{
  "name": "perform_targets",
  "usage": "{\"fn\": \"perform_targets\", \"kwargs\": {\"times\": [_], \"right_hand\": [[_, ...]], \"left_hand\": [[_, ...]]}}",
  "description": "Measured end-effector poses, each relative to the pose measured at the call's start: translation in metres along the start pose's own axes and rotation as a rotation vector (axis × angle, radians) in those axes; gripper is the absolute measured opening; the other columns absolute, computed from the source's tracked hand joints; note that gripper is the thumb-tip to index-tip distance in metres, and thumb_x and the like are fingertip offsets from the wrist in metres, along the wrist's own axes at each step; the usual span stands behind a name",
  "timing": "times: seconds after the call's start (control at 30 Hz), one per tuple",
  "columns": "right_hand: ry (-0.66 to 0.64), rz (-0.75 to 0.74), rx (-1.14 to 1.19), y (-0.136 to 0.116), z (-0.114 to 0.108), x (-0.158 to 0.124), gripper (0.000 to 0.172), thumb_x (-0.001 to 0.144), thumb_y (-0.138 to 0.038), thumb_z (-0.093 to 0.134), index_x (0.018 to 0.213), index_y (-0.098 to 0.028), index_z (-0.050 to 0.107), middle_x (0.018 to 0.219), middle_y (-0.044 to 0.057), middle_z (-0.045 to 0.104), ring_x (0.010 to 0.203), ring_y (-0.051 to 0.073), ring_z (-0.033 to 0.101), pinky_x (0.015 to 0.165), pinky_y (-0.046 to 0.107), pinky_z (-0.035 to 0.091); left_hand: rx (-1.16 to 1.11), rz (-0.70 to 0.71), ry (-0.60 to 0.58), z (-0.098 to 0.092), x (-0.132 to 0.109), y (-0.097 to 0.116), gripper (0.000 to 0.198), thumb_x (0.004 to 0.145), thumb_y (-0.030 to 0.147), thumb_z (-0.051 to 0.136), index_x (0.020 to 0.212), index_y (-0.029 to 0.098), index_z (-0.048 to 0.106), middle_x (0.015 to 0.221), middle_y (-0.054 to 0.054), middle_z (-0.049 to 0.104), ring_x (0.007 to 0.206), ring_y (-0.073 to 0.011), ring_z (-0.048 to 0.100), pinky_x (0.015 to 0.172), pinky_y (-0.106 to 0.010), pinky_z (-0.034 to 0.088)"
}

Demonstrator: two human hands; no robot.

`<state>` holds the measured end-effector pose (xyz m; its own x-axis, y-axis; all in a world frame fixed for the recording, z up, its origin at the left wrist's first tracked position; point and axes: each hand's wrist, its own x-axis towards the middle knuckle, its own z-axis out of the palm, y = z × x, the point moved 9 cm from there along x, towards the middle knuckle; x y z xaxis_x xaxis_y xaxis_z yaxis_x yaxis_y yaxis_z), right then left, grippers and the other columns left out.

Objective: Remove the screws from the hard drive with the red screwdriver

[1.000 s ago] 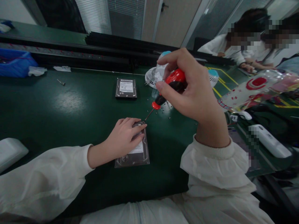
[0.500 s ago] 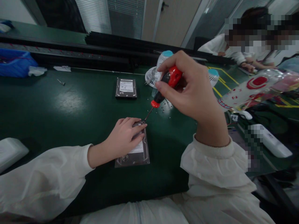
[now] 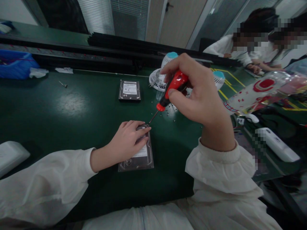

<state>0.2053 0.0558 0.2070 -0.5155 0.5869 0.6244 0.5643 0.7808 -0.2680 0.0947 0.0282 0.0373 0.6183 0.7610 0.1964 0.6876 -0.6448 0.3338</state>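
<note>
A silver hard drive [image 3: 140,159] with a white label lies flat on the dark green bench [image 3: 72,105] under the left hand [image 3: 127,140], while a red-and-black screwdriver [image 3: 174,83], gripped in the right hand [image 3: 199,99], slants down with its tip at the drive's far right corner.

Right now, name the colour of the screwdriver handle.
Red with black, clearest in the head view: screwdriver handle in the right hand.

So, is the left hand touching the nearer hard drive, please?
Touching: the head view shows the left hand resting flat on the nearer hard drive.
</note>
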Motion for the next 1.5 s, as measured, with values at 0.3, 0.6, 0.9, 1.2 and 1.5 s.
{"fn": "perform_targets", "kwargs": {"times": [0.3, 0.6, 0.9, 1.2, 1.5], "right_hand": [[0.025, -0.004, -0.012, 0.0005, -0.0020, 0.0009, 0.020, 0.078, -0.014, 0.057, 0.096, -0.023, 0.059, 0.093, 0.004, 0.063, 0.083, 0.018, 0.059, 0.076, 0.035, 0.046], [0.042, 0.017, -0.047, 0.0003, -0.0047, 0.0009, 0.007, 0.085, -0.025, 0.061, 0.092, -0.025, 0.062, 0.091, 0.003, 0.066, 0.084, 0.019, 0.061, 0.078, 0.037, 0.047], [0.069, 0.038, -0.037, 0.0027, -0.0070, 0.0002, 0.011, 0.088, -0.033, 0.059, 0.096, -0.025, 0.060, 0.095, 0.003, 0.066, 0.080, 0.016, 0.058, 0.078, 0.035, 0.047], [0.049, 0.065, 0.003, 0.0038, -0.0056, 0.0001, 0.030, 0.073, -0.010, 0.058, 0.101, -0.021, 0.056, 0.097, 0.004, 0.061, 0.081, 0.016, 0.057, 0.075, 0.033, 0.048], [0.049, 0.028, -0.027, 0.0014, -0.0050, 0.0000, 0.021, 0.080, -0.013, 0.058, 0.097, -0.025, 0.054, 0.099, 0.004, 0.062, 0.087, 0.018, 0.059, 0.081, 0.036, 0.048]], "left_hand": [[0.006, 0.006, 0.015, -0.0010, 0.0003, 0.0007, 0.040, 0.101, 0.033, 0.048, 0.135, 0.021, 0.065, 0.140, -0.015, 0.060, 0.128, -0.0329, 0.055, 0.105, -0.057, 0.045], [0.004, -0.003, 0.000, -0.0004, 0.0002, 0.0004, 0.041, 0.101, 0.034, 0.047, 0.136, 0.020, 0.064, 0.141, -0.015, 0.059, 0.129, -0.0330, 0.054, 0.105, -0.057, 0.044], [0.004, -0.002, 0.001, -0.0009, 0.0001, 0.0006, 0.041, 0.101, 0.034, 0.048, 0.137, 0.020, 0.063, 0.141, -0.015, 0.059, 0.130, -0.0327, 0.054, 0.106, -0.057, 0.044], [0.013, 0.003, 0.007, -0.0002, 0.0000, 0.0005, 0.041, 0.101, 0.034, 0.048, 0.137, 0.020, 0.063, 0.141, -0.015, 0.059, 0.129, -0.0323, 0.054, 0.106, -0.057, 0.044], [0.008, 0.007, 0.016, -0.0002, -0.0003, 0.0009, 0.041, 0.101, 0.033, 0.048, 0.137, 0.019, 0.064, 0.141, -0.015, 0.060, 0.129, -0.0327, 0.055, 0.105, -0.057, 0.044]]}}
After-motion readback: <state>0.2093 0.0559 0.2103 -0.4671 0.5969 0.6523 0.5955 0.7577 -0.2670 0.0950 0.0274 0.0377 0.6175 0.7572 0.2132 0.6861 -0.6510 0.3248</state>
